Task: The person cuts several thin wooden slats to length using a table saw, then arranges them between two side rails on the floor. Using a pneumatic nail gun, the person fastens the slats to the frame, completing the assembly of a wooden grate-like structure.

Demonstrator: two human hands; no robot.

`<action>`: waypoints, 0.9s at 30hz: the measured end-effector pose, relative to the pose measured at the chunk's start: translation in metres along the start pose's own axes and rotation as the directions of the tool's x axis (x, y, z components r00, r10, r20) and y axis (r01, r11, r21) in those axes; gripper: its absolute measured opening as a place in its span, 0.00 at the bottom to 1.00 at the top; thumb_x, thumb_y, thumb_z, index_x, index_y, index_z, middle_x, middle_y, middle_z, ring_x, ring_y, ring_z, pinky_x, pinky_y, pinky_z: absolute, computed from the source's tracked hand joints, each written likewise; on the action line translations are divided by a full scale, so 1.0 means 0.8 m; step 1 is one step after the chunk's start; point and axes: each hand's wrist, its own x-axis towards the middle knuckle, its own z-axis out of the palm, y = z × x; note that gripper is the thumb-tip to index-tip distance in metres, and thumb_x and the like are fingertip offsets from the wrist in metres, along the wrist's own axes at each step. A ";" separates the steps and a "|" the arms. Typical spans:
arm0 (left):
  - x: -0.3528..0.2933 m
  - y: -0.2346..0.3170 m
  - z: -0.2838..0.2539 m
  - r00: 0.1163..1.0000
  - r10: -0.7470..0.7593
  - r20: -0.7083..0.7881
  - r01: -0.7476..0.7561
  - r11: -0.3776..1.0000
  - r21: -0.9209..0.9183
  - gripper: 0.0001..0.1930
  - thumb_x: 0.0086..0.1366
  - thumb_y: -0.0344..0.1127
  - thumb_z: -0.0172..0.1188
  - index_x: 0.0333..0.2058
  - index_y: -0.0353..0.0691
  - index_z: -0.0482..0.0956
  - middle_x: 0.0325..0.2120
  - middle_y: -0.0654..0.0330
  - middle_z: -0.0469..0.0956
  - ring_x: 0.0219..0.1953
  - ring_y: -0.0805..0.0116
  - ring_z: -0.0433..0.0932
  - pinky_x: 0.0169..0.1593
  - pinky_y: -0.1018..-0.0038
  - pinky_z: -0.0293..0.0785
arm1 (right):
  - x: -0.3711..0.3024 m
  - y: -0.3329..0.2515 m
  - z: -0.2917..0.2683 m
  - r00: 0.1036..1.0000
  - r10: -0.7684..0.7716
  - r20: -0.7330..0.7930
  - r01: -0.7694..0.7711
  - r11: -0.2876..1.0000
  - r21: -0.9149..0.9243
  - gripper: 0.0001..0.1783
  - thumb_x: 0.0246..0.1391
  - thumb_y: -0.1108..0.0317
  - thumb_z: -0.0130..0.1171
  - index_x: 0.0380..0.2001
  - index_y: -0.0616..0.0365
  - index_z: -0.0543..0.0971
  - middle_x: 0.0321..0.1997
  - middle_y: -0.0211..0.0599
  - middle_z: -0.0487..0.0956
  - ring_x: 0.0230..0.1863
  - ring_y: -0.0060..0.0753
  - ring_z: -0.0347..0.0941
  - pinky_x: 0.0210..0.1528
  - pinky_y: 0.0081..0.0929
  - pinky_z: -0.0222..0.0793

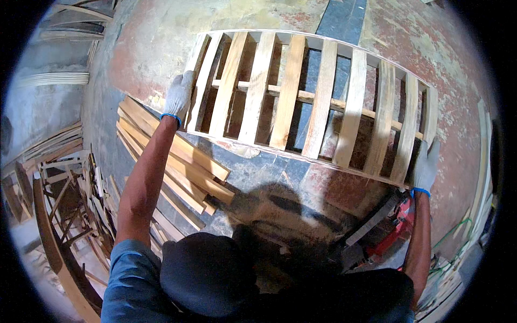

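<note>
A pale wooden slatted frame [288,91], like a pallet, stretches across the view in front of me. Several flat slats run over its long side rails, and a middle rail shows through the gaps. At its left end my left hand [179,97], in a white glove with a blue cuff, is closed on the end slat. My right hand [427,166], gloved the same way, grips the near corner at the right end. The fingers of both hands are partly hidden by the wood and the gloves.
Loose planks [183,164] lie on the floor by my left arm. A red and black machine [385,234] sits near my right forearm. Scrap wood [70,210] is heaped at far left. Long strips and a green cord [455,245] lie along the right side.
</note>
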 end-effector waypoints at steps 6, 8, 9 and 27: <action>0.000 0.018 0.010 0.973 -0.211 0.099 0.229 0.940 -0.253 0.21 0.74 0.50 0.51 0.42 0.35 0.80 0.29 0.54 0.79 0.32 0.60 0.77 0.37 0.61 0.74 | 0.011 0.010 -0.006 0.999 0.046 -0.015 -0.047 0.997 -0.067 0.41 0.71 0.42 0.44 0.75 0.61 0.59 0.76 0.56 0.63 0.74 0.58 0.63 0.74 0.43 0.60; 0.006 -0.002 0.010 0.977 -0.165 0.135 0.212 0.827 -0.520 0.28 0.74 0.59 0.51 0.42 0.36 0.84 0.29 0.60 0.81 0.29 0.66 0.77 0.37 0.64 0.75 | 0.020 0.007 0.006 1.000 0.023 -0.021 -0.023 1.000 0.012 0.40 0.71 0.44 0.46 0.74 0.63 0.61 0.75 0.58 0.64 0.74 0.57 0.63 0.74 0.42 0.59; -0.018 0.062 0.012 0.921 -0.199 0.335 0.387 0.566 -0.728 0.28 0.74 0.59 0.52 0.44 0.36 0.85 0.33 0.58 0.84 0.32 0.64 0.81 0.41 0.66 0.80 | 0.017 0.018 -0.004 0.999 0.029 -0.036 -0.027 0.999 0.042 0.40 0.71 0.45 0.46 0.73 0.64 0.62 0.73 0.61 0.67 0.73 0.59 0.65 0.73 0.44 0.60; -0.123 0.301 0.123 0.620 0.784 -0.037 -0.769 0.616 0.169 0.26 0.72 0.38 0.60 0.67 0.43 0.72 0.68 0.46 0.69 0.72 0.48 0.64 0.75 0.58 0.58 | -0.030 -0.050 -0.015 1.000 0.026 -0.003 -0.024 0.945 0.327 0.27 0.70 0.50 0.46 0.61 0.57 0.74 0.55 0.61 0.80 0.57 0.66 0.75 0.57 0.51 0.70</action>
